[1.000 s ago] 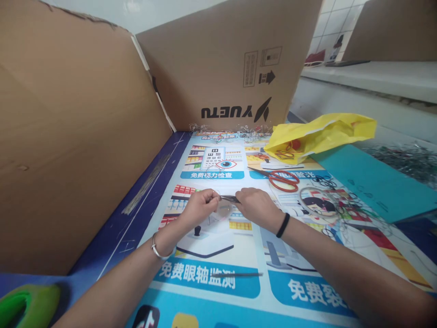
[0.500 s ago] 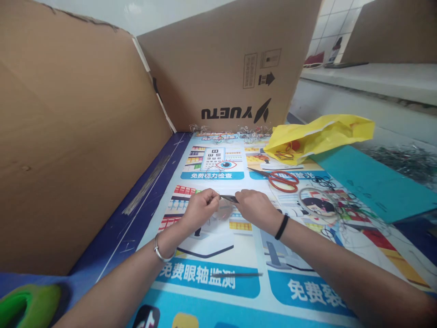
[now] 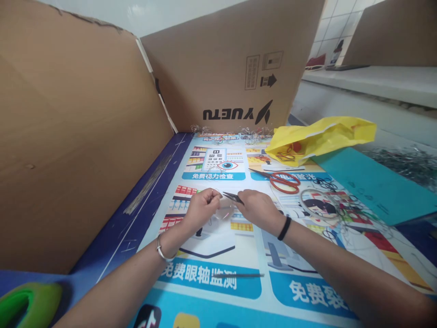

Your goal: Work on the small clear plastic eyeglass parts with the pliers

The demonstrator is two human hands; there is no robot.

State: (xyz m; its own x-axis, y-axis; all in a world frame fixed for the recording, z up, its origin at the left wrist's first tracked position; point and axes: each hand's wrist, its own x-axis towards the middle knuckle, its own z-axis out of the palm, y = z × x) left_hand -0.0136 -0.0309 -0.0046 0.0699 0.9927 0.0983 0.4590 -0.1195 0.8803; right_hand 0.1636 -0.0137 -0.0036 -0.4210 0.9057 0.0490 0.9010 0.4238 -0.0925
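My left hand (image 3: 201, 208) is pinched shut on a small clear lens-like piece (image 3: 223, 212) above the printed poster mat (image 3: 239, 241). My right hand (image 3: 256, 208) is closed round small dark pliers (image 3: 232, 197), whose tip points left toward the left fingertips. Both hands hover close together near the middle of the mat. A silver bangle is on the left wrist and a black band on the right.
Cardboard walls (image 3: 75, 132) stand at the left and back. Red-handled scissors (image 3: 282, 180), a yellow bag (image 3: 319, 136), a wire loop (image 3: 319, 202) and tangled wires lie to the right. A thin metal rod (image 3: 237, 275) lies nearer me. A green object (image 3: 29, 303) sits bottom left.
The pliers' tip has tilted slightly upward and drawn a little away from the left fingertips. Both hands stay in nearly the same place.
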